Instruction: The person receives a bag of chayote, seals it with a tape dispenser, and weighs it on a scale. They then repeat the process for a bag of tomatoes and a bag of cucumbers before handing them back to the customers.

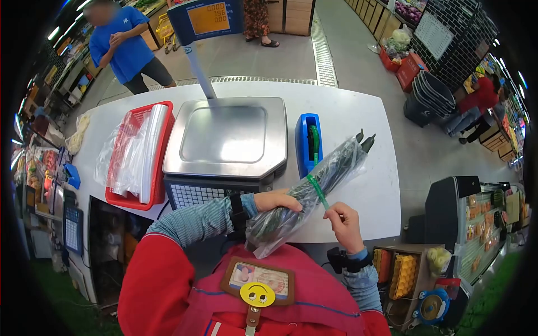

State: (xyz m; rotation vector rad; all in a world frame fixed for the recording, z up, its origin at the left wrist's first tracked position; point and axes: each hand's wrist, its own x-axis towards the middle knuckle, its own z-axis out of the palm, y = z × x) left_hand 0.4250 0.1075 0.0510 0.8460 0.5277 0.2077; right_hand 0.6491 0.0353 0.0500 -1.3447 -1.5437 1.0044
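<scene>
A clear plastic bag of long dark green vegetables (339, 168), which look like cucumbers, lies slantwise over the counter's front edge. Several dark tips stick out of its upper right end. My left hand (278, 200) grips the bag near its lower part, thumb on top. Across the bag's middle runs a strip of green tape (318, 190), its upper part leading to a blue tape dispenser (305, 150). The tape's lower end is pinched between the thumb and fingers of my right hand (344, 224), just right of the bag.
A weighing scale (227, 137) with a steel plate stands left of the dispenser, its display (207, 19) on a pole. Farther left, a red basket (168, 120) holds a roll of plastic bags (152, 151). Beyond the white counter (358, 109) stands a person in blue (120, 42).
</scene>
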